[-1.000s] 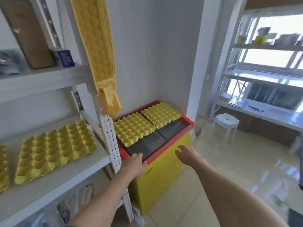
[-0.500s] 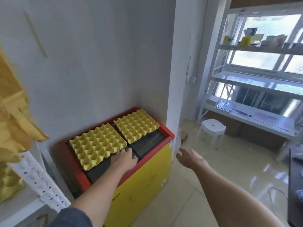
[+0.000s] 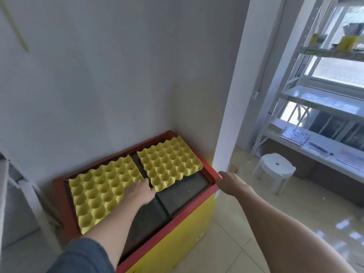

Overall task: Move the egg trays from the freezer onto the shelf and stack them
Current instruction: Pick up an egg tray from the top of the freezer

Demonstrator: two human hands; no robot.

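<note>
Two yellow egg trays lie side by side on the dark lid of a yellow chest freezer with a red rim [image 3: 189, 211]. The left tray [image 3: 100, 192] sits near the freezer's left end, the right tray [image 3: 169, 164] toward the wall corner. My left hand [image 3: 138, 192] rests palm down over the gap between them, on the left tray's right edge, fingers spread. My right hand [image 3: 229, 182] hovers with fingers apart at the freezer's front right corner, holding nothing. The shelf with the stacked trays is out of view except its white upright [image 3: 4, 186] at far left.
A white wall pillar [image 3: 232, 115] stands just right of the freezer. Beyond it are a white plastic stool [image 3: 275, 170] on the tiled floor and a metal rack [image 3: 323, 107] with papers and small boxes by a window.
The view has swung right, away from the shelf, and closer to the freezer. My left hand has moved up from the freezer's front rim onto the trays; my right hand has reached its right corner.
</note>
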